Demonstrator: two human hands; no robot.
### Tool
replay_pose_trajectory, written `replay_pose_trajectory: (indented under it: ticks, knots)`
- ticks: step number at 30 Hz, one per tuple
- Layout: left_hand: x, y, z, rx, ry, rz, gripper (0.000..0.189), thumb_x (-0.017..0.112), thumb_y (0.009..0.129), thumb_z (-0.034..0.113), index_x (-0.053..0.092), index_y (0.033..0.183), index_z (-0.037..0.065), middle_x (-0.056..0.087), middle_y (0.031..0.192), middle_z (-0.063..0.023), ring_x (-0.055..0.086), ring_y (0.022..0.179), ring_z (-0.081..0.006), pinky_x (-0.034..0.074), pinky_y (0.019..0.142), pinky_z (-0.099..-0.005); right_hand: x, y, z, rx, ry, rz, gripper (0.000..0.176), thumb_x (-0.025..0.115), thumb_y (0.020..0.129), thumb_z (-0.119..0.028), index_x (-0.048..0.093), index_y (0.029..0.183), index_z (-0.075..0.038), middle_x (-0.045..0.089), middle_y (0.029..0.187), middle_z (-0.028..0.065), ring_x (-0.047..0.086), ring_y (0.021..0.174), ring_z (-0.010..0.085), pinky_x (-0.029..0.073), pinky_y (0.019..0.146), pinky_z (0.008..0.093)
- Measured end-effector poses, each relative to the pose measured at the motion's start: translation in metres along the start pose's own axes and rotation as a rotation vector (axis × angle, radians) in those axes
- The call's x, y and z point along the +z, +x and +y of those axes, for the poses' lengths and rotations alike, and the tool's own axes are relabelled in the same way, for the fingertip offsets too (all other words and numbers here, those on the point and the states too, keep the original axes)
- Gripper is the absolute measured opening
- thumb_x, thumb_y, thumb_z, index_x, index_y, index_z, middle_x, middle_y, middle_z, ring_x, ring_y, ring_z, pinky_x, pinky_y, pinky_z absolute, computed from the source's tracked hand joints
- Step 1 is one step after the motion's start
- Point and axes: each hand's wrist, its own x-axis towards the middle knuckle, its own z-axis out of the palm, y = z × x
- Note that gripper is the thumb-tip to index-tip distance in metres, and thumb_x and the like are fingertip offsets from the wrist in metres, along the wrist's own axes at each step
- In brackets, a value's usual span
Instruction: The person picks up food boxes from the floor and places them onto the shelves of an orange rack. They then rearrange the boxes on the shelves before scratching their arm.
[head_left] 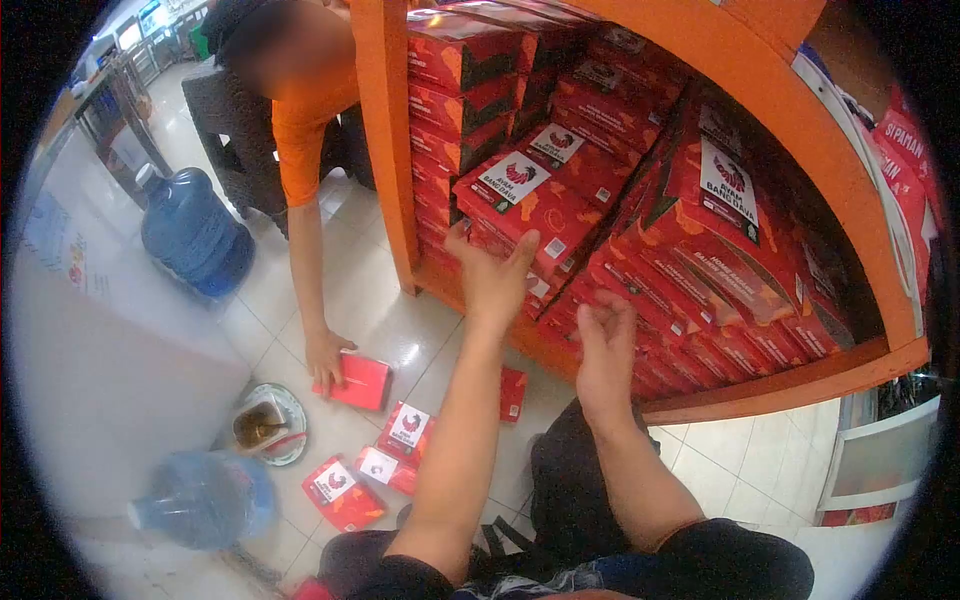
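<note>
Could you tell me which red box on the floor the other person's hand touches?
The plain red box, showing no white label; the other person's hand rests on its left edge.

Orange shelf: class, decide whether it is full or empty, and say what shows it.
Full: stacked red boxes pack the orange shelf across its width. The open left hand reaches toward a front stack.

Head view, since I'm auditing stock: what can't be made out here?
Head view only:
Small print on the shelved red boxes: too small, blurred.
Deeper box rows: shadowed under the orange shelf.
Flat box on the floor: label unseen, edge covered by the other person's hand.
</note>
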Motion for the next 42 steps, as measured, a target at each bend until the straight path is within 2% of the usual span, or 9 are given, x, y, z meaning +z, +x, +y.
replay_pose_trajectory:
  ticks: [4,8,11,16,23,27,31,35,42]
  knots:
    - [0.014,0.025,-0.029,0.194,0.281,0.072,0.078,0.077,0.093,0.035,0.024,0.138,0.002,0.064,0.113,-0.0195,0.071,0.083,-0.0265,0.058,0.063,-0.0359,-0.008,-0.003,-0.008,0.198,0.014,-0.226,0.023,0.062,0.104,-0.028,0.064,0.101,-0.005,0.060,0.075,-0.0004,0.053,0.069,0.0081,0.043,0.065,0.0259]
    - [-0.007,0.010,0.005,0.121,0.439,0.184,0.078,0.075,0.090,0.052,0.037,0.132,-0.001,0.062,0.117,-0.0289,0.063,0.112,-0.0426,0.044,0.101,-0.0494,-0.011,-0.001,-0.011,0.264,-0.234,-0.368,0.025,0.063,0.103,-0.028,0.068,0.093,-0.005,0.061,0.074,-0.0001,0.054,0.067,0.0092,0.045,0.064,0.0276]
    - [-0.074,0.014,-0.011,0.136,0.250,0.243,0.066,0.071,0.091,0.055,0.050,0.118,-0.002,0.067,0.105,-0.0251,0.066,0.108,-0.0404,0.049,0.093,-0.0480,-0.014,-0.007,-0.008,0.141,-0.339,-0.707,0.026,0.066,0.100,-0.027,0.068,0.095,-0.002,0.066,0.079,0.0017,0.060,0.074,0.0112,0.048,0.067,0.0310]
    - [-0.141,-0.007,-0.122,-0.444,1.432,-0.093,0.078,0.077,0.087,0.044,0.042,0.147,0.007,0.045,0.149,-0.0292,0.051,0.135,-0.0428,0.048,0.103,-0.0558,-0.011,-0.013,-0.016,0.097,-0.574,-1.111,0.025,0.070,0.097,-0.027,0.067,0.101,-0.002,0.059,0.069,0.0034,0.056,0.064,0.0105,0.043,0.059,0.0306]
    - [-0.160,-0.078,-0.266,0.263,1.993,-0.640,0.078,0.064,0.095,0.036,0.025,0.162,0.037,0.026,0.167,-0.0130,0.021,0.154,-0.0392,0.023,0.119,-0.0678,-0.015,-0.009,-0.016,-0.014,-0.646,-1.126,0.034,0.069,0.095,-0.036,0.066,0.106,-0.004,0.071,0.093,0.0237,0.068,0.091,0.0440,0.051,0.078,0.0514]
    - [-0.154,-0.034,-0.174,-0.001,1.846,-0.893,0.098,0.081,0.076,0.041,0.033,0.160,0.021,0.043,0.150,-0.0214,0.039,0.142,-0.0407,0.033,0.116,-0.0599,-0.021,-0.003,-0.020,0.114,-0.666,-0.970,0.038,0.070,0.094,-0.036,0.064,0.113,-0.004,0.070,0.094,0.0225,0.069,0.089,0.0402,0.053,0.079,0.0491]
    - [-0.163,-0.008,-0.038,0.380,1.513,-0.927,0.112,0.089,0.060,0.034,0.036,0.155,0.008,0.045,0.141,-0.0271,0.044,0.133,-0.0459,0.039,0.112,-0.0482,-0.013,-0.004,-0.003,0.008,-0.418,-0.465,0.071,0.078,0.088,-0.034,0.047,0.141,0.002,0.058,0.132,0.0277,0.063,0.114,0.0386,0.051,0.096,0.0473]
    - [-0.120,-0.056,0.082,0.652,1.597,-0.790,0.098,0.087,0.058,0.026,0.049,0.148,0.016,0.047,0.140,-0.0236,0.046,0.132,-0.0435,0.040,0.110,-0.0511,0.012,-0.003,0.031,-0.003,-0.186,-0.574,0.106,0.080,0.087,-0.033,0.013,0.157,0.010,0.037,0.152,0.0335,0.040,0.144,0.0379,0.043,0.112,0.0448]
    - [-0.111,-0.089,0.145,0.626,1.560,-0.659,0.095,0.091,0.056,0.024,0.056,0.144,0.023,0.035,0.151,-0.0249,0.037,0.142,-0.0465,0.033,0.117,-0.0547,0.013,0.002,-0.011,0.597,0.339,-0.634,0.069,0.070,0.098,-0.022,0.034,0.154,-0.004,0.058,0.139,0.0144,0.062,0.121,0.0236,0.049,0.105,0.0402]
